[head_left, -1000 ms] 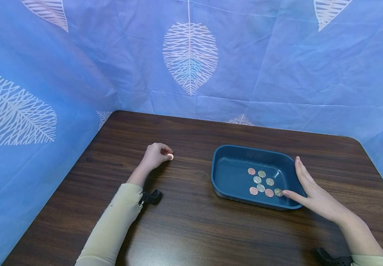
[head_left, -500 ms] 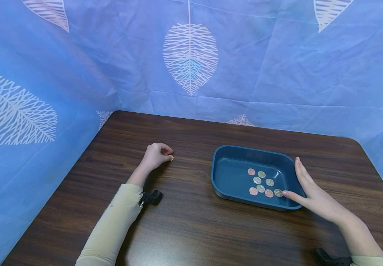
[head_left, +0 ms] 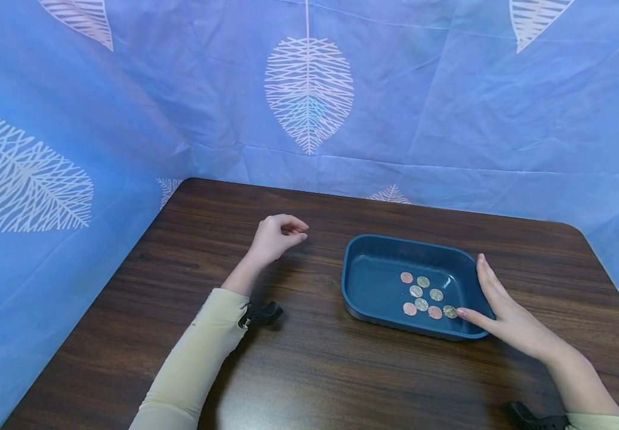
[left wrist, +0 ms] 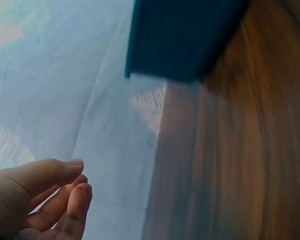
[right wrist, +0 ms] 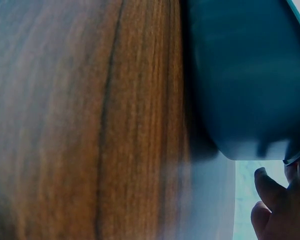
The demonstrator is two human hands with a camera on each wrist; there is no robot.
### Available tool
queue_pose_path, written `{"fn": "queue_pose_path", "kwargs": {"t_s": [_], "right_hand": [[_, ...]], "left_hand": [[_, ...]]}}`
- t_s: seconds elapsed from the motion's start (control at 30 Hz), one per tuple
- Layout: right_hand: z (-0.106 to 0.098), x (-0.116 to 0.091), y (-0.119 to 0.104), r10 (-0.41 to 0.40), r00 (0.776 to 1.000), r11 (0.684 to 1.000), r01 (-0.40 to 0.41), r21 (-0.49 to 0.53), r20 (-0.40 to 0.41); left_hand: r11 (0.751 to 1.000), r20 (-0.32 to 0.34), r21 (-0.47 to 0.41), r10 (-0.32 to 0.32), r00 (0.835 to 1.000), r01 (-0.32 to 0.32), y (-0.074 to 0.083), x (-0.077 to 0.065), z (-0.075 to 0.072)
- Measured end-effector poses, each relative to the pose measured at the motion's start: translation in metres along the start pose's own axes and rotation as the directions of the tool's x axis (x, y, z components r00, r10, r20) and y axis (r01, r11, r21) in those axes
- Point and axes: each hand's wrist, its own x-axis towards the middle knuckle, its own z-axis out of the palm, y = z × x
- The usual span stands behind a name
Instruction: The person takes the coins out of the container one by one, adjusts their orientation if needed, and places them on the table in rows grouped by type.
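Note:
My left hand (head_left: 277, 239) is above the dark wooden table (head_left: 288, 370), left of a blue tray (head_left: 365, 319). Its thumb and fingers come together in a pinch; the coin seen there earlier is hidden now. In the left wrist view, the thumb (left wrist: 60, 171) lies close over the curled fingers, with no coin showing. My right hand (head_left: 513, 316) holds the tray's right end, thumb over the rim and fingers along the outer wall. Several coins, silvery and coppery (head_left: 435, 312), lie flat inside the tray.
A blue cloth (head_left: 395, 107) with white leaf prints hangs behind the table and along its left side. Black straps (head_left: 261, 315) are worn at both wrists, over pale sleeves (head_left: 196, 352).
My left hand has lifted and moved right and away from me, toward the tray. The coin at its fingertips has gone out of sight. My right hand and the tray stay put.

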Motion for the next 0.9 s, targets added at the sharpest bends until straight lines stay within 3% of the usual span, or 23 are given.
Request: {"fn": "queue_pose_path", "kwargs": {"t_s": [0.13, 0.4, 0.7, 0.9], "right_hand": [[0.000, 0.000, 0.000, -0.007, 1.000, 1.000, 0.007, 0.000, 0.001], [0.000, 0.000, 0.001, -0.003, 1.000, 1.000, 0.003, 0.005, 0.002], [0.000, -0.001, 0.000, -0.007, 1.000, 1.000, 0.007, 0.017, 0.002], [0.001, -0.001, 0.000, -0.013, 1.000, 1.000, 0.013, 0.016, -0.005]], "left_hand": [[0.998, 0.026, -0.025, 0.061, 0.998, -0.060, 0.014, 0.003, 0.012], [0.987, 0.114, -0.112, 0.125, 0.986, -0.113, 0.042, 0.005, 0.043], [0.977, 0.209, -0.149, 0.182, 0.961, -0.153, 0.068, 0.008, 0.081], [0.977, 0.291, -0.120, 0.203, 0.935, -0.175, 0.082, 0.008, 0.105]]}}
